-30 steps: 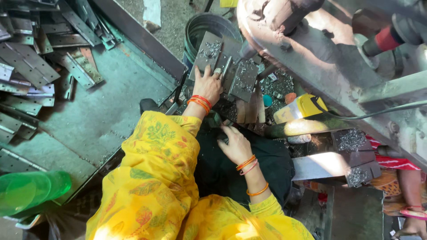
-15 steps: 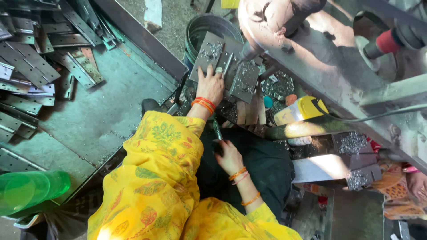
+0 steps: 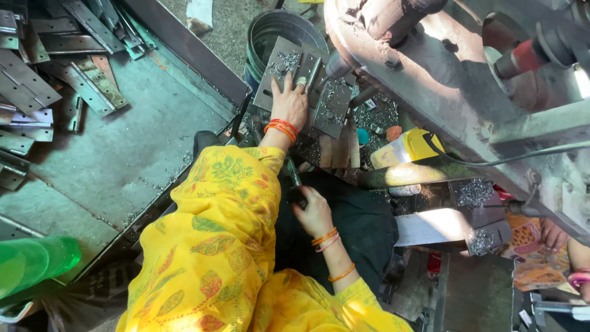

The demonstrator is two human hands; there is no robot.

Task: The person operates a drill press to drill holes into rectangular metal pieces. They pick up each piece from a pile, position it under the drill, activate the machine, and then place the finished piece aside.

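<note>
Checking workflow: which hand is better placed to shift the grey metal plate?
Left, probably: the left hand lies on the metal plate; the right hand, nearer the body, grips a dark handle.

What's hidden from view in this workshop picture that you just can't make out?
- Head view: what the right hand grips is covered by its own fingers and dark shadow.
- The metal bucket interior is blocked by the metal plate under the left hand.
- The green container is blurred and cut off by the left edge.
</note>
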